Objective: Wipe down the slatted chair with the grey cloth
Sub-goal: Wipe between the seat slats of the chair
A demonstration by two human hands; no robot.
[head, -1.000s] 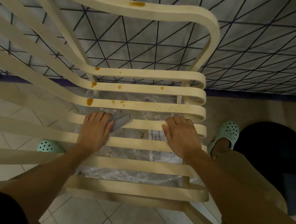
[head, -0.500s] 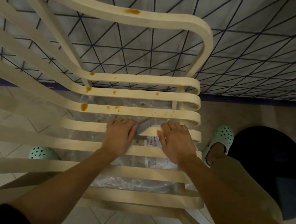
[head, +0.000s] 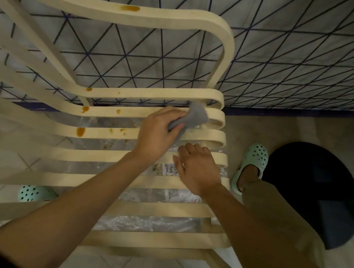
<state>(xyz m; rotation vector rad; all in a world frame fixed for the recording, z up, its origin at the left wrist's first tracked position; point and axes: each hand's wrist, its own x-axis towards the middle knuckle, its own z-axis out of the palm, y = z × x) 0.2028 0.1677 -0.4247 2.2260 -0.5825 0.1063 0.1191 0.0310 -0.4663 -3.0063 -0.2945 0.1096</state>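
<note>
Handling note on grey cloth [head: 196, 119]: judged soft, limp and light — bunches in a fist, drapes over an edge, no risk of breakage; best gripped as a wad in the palm with a flap left free to meet the wood. Located at far right end of slatted chair [head: 164, 18], on the upper seat slats, against the curved slat ends; touching wood there as far as the blur allows. Chair itself judged stiff and smooth, likely to shift under sideways rubbing, hence worth bracing. Gripped by left hand [head: 157, 135], fingers curled round the bunched lower part, forearm reaching up and across from lower left, wrist roughly straight. Right hand [head: 198, 170] just beside and below, apart from the left, palm down on a nearer slat, fingers lightly bent, holding nothing — read as steadying. Orange stains [head: 80, 131] unwiped on slats well left of cloth, one more on top rail. Clear plastic sheet [head: 148, 222] visible under seat.
</note>
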